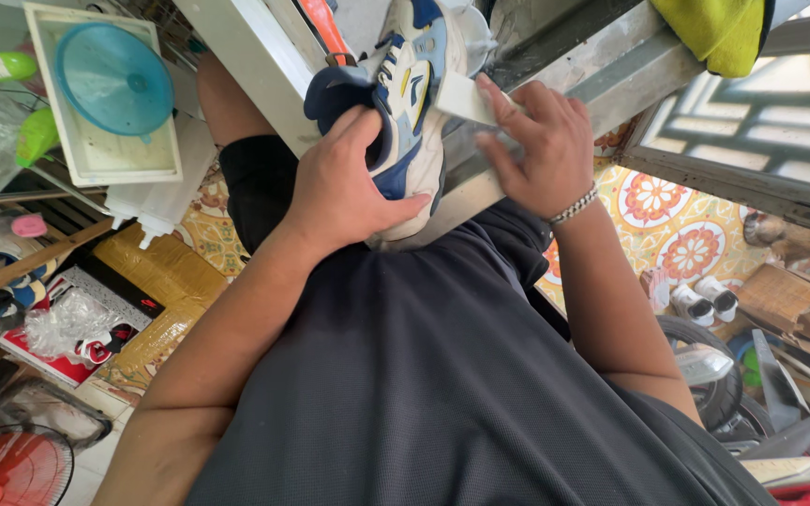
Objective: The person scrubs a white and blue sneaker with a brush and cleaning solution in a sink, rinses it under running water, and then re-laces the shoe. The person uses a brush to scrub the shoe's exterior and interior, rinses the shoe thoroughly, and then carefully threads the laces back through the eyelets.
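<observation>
Dark grey shirt fabric (442,375) fills the near foreground, and both bare forearms are seen reaching away from it toward 1 sneaker (414,94), white with blue and yellow panels. The left hand (349,187) is wrapped around the heel end of the sneaker: its thumb is laid across the white side below the blue collar, while the remaining fingers are tucked inside the opening, so the shoe is gripped firmly. The right hand (541,141) is closed on 1 small pale block (466,98), pinched between thumb and fingertips and pressed flat against the shoe's side, just beyond the left thumb. A beaded bracelet (574,204) is worn on the right wrist.

The sneaker's long axis is directed away from the fingers, heel toward the body and toe pointing outward over a grey metal frame (602,66). The left hand is the nearer of the 2 to the heel; the right is set alongside the midsection.

Further off, to the left of the left hand's knuckles, 1 blue funnel (114,80) is seen in a white tray (44,37). Well apart, past the right elbow, 1 pair of white shoes (705,302) is left on the patterned floor.
</observation>
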